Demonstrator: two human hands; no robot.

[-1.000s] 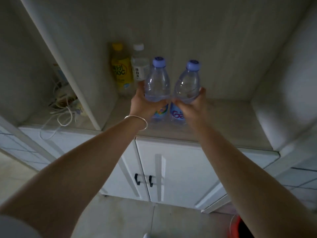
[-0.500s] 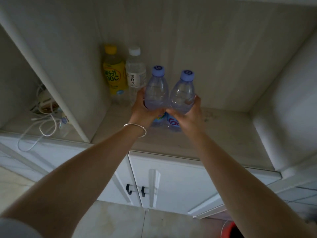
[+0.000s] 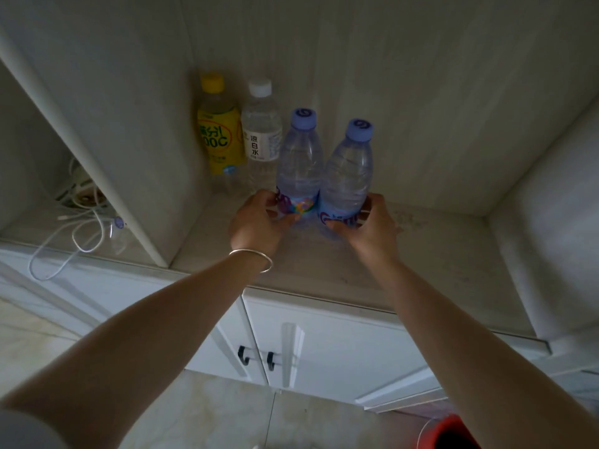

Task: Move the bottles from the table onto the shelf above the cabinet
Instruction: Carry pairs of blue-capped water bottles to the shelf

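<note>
Two clear water bottles with blue caps stand upright side by side on the shelf (image 3: pixel 324 264) above the cabinet. My left hand (image 3: pixel 259 222) has its fingers curled round the base of the left blue-capped bottle (image 3: pixel 299 157). My right hand (image 3: pixel 372 223) grips the label band of the right blue-capped bottle (image 3: pixel 348 166). Behind them, against the back wall, stand a yellow drink bottle (image 3: pixel 218 131) and a clear white-capped bottle (image 3: pixel 261 131). The two blue-capped bottles touch each other.
A vertical divider panel (image 3: pixel 107 163) bounds the shelf bay on the left; beyond it lie white cables (image 3: pixel 74 231). White cabinet doors with black handles (image 3: pixel 256 358) sit below. A red bucket (image 3: pixel 453 432) stands on the floor at lower right. The shelf's right half is bare.
Both bottles have come down and back onto the shelf surface. My hands have slid from the bottles' middles to their bases.
</note>
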